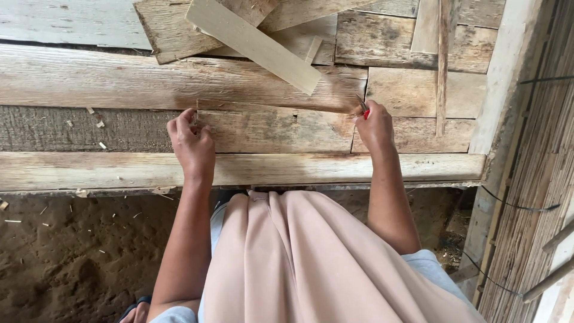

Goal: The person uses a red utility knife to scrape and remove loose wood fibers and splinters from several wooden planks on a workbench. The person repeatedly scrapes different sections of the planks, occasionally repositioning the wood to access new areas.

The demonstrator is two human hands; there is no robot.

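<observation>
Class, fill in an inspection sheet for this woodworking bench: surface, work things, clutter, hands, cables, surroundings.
Surface: rough plank bench, weathered and cracked.
Work things: thin wooden strip lying flat; red-handled tool, type unclear.
Clutter: pale batten across offcuts, a narrow slat, wood chips.
Hands: left hand pressing the strip's left end; right hand closed on the tool at the strip's right end.
Cables: dark wires over the reed wall.
Surroundings: dirt floor, reed wall.

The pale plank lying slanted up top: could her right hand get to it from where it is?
Probably yes. The right hand grips a red-handled tool just below the pale plank, with only bare boards between, though the tool occupies it.
</observation>
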